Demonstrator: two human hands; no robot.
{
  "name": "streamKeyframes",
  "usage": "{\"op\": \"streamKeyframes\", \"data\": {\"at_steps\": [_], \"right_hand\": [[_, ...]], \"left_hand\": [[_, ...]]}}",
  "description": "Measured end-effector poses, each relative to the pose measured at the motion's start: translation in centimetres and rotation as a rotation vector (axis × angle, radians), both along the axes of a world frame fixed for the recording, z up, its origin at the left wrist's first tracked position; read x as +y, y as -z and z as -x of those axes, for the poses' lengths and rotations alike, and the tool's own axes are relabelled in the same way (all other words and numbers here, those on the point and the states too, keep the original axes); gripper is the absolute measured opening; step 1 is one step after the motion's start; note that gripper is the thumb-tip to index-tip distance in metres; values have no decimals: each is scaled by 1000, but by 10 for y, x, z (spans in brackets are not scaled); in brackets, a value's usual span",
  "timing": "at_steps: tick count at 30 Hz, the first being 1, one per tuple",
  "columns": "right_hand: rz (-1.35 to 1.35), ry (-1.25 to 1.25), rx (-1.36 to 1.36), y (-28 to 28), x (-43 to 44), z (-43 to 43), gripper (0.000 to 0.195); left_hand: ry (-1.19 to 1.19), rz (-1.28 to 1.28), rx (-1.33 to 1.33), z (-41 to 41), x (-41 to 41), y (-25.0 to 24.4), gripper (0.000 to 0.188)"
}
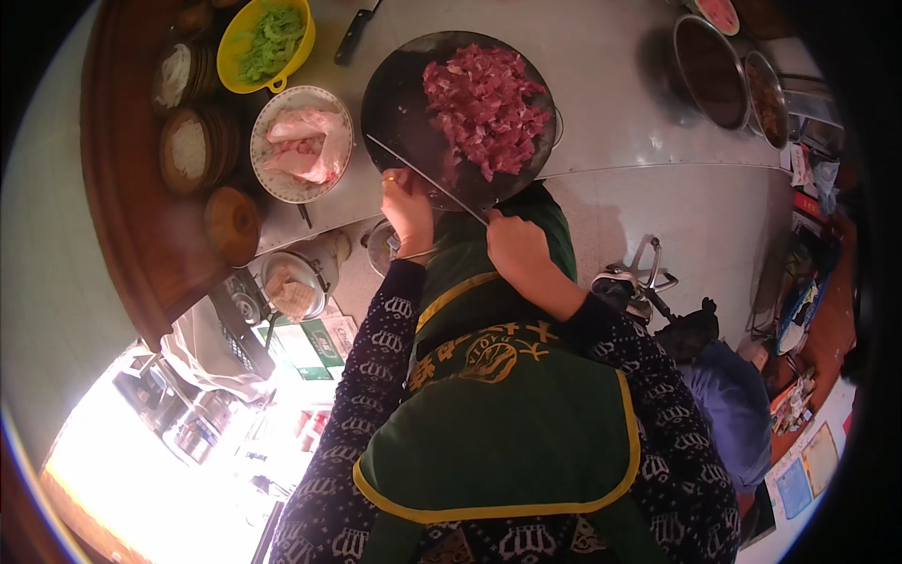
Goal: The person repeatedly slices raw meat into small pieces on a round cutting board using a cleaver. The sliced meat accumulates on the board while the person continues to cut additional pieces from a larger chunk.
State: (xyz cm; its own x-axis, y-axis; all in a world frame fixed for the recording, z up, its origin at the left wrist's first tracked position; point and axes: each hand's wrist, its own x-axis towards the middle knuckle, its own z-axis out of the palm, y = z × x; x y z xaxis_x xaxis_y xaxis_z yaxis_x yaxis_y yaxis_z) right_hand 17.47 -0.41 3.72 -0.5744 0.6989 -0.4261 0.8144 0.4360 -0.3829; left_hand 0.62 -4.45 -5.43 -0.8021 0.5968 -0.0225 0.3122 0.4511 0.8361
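My right hand (520,245) is closed around the handle of a kitchen knife (423,175), whose blade is seen nearly edge-on and slants over the near left part of a round dark cutting board (396,92). Beside the blade, my left hand (409,215) rests at the board's near edge with its fingers curled. Whether it grips anything is hidden. A heap of sliced raw red meat (490,106) covers the right half of the board.
Left of the board stand a patterned plate (261,169) of pale raw meat (306,144) and a yellow colander (227,53) of chopped greens. A black-handled knife (352,39) lies behind. Metal bowls (712,74) stand far right. A pot (292,282) sits below the table's left side.
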Motion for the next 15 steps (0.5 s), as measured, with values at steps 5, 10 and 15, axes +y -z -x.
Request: {"op": "streamKeyframes", "data": {"at_steps": [5,10,15], "right_hand": [[-20,19,84,3,5,-13,15],[-30,114,193,-10,13,-12,15],[-20,241,310,-5,25,-23,15]], "left_hand": [[-45,-106,-171,30,19,-41,11],[221,-100,-147,67,61,-23,35],[401,284,358,51,81,-57,67]]}}
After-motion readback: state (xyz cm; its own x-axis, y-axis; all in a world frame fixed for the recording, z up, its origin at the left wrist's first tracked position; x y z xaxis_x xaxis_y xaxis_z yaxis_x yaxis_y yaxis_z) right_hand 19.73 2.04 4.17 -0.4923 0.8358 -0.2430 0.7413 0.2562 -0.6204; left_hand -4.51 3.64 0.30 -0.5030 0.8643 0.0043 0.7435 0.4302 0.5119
